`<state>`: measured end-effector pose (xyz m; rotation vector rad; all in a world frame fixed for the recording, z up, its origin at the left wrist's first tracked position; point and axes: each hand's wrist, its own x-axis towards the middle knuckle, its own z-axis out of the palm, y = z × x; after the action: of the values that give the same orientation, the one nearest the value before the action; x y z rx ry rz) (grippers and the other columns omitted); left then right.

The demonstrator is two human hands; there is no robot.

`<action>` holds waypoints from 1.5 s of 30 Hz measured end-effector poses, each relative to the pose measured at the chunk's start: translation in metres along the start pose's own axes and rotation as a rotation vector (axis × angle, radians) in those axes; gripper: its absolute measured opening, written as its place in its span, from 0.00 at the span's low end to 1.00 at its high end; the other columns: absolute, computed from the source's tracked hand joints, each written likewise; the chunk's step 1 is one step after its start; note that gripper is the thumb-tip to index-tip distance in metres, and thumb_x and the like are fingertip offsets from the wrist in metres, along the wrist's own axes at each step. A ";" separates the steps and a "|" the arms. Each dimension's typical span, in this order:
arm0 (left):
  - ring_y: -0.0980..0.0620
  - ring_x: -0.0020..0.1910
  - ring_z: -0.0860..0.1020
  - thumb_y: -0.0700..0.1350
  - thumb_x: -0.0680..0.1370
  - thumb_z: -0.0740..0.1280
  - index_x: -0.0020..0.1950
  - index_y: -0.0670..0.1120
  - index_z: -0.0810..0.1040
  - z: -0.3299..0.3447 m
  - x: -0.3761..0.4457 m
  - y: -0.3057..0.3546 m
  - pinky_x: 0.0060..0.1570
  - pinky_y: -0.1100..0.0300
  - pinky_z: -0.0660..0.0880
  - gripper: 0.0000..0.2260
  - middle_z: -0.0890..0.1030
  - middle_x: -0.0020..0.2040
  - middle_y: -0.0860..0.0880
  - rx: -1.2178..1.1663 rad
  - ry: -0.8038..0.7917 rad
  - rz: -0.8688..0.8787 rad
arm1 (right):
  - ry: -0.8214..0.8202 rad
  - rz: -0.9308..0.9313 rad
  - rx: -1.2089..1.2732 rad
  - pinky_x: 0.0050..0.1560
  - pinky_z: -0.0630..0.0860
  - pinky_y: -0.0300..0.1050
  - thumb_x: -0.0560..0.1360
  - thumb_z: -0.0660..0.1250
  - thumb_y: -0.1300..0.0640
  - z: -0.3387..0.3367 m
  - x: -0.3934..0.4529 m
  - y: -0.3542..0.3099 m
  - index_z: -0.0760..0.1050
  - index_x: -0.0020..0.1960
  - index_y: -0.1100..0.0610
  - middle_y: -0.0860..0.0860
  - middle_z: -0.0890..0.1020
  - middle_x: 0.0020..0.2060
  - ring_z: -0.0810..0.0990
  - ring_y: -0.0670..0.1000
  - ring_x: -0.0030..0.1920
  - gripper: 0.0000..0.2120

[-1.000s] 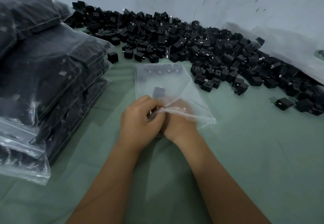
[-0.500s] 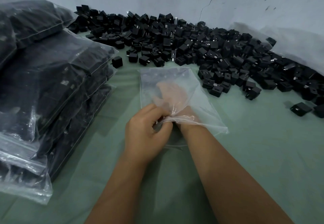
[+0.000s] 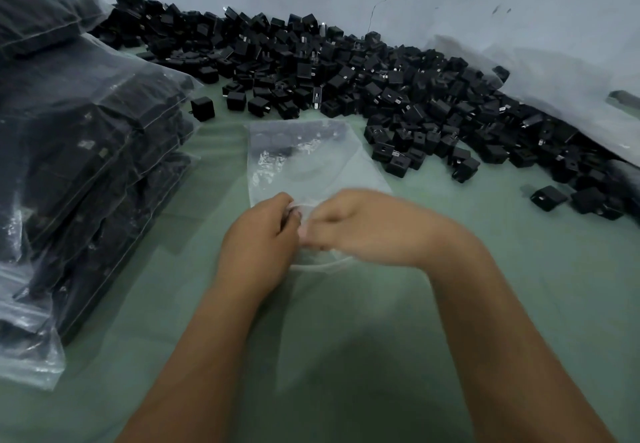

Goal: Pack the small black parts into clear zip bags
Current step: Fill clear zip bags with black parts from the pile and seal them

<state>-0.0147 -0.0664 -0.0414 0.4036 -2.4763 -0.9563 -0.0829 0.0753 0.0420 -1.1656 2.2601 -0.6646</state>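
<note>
Hundreds of small black plug-like parts (image 3: 363, 82) are lying heaped along the far edge of the green worktop (image 3: 519, 269), against the wall, the heap spreading toward the far right corner. Filled zip bags (image 3: 86, 151) are sitting stacked at the left edge. I am looking at one clear zip bag (image 3: 304, 162) lying flat near the middle, its long axis running away from me, its closed bottom almost touching the heap and its mouth turned toward me.

Both hands are meeting at that mouth. My left hand (image 3: 258, 241) is pinching the near-left lip with curled fingers. My right hand (image 3: 360, 226) is curled at the lip just beside it; blur is stopping me from saying whether it is gripping film or holding a part, so I cannot tell its grasp for certain. Dark shapes are showing through the far end of the bag, but I cannot tell whether they are inside it or behind it.

Judging the next move, the heap lies just beyond and to the right of the bag, so the right hand is the nearer one for fetching parts while the left is holding the mouth open.
</note>
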 end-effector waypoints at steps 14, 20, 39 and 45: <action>0.56 0.35 0.71 0.49 0.79 0.60 0.37 0.47 0.67 0.002 0.002 0.000 0.31 0.58 0.64 0.11 0.72 0.34 0.52 0.173 -0.034 0.008 | 0.973 0.470 0.097 0.67 0.67 0.49 0.75 0.64 0.54 -0.013 0.045 0.128 0.66 0.72 0.51 0.49 0.68 0.66 0.70 0.50 0.63 0.25; 0.56 0.35 0.71 0.48 0.79 0.61 0.36 0.48 0.65 0.002 0.002 -0.001 0.31 0.59 0.62 0.12 0.72 0.34 0.52 0.165 -0.036 0.011 | 1.028 0.444 -0.053 0.60 0.69 0.47 0.71 0.71 0.52 -0.010 0.046 0.128 0.73 0.58 0.52 0.50 0.71 0.56 0.71 0.52 0.58 0.17; 0.49 0.40 0.70 0.47 0.79 0.62 0.40 0.48 0.71 -0.003 -0.003 0.006 0.36 0.55 0.61 0.08 0.71 0.36 0.53 0.160 -0.048 0.019 | 1.364 -0.336 -0.219 0.46 0.68 0.49 0.68 0.67 0.55 0.071 -0.025 0.026 0.75 0.56 0.56 0.54 0.74 0.44 0.73 0.53 0.44 0.17; 0.55 0.37 0.76 0.43 0.79 0.64 0.41 0.48 0.78 -0.011 -0.008 0.007 0.36 0.56 0.71 0.07 0.79 0.35 0.52 -0.226 0.121 -0.057 | 0.966 -0.249 -0.198 0.53 0.72 0.47 0.68 0.69 0.62 0.096 -0.004 -0.001 0.76 0.58 0.59 0.53 0.78 0.50 0.76 0.55 0.50 0.18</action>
<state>-0.0034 -0.0640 -0.0319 0.4441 -2.2295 -1.1845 -0.0191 0.0602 -0.0285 -1.4295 3.0296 -1.3490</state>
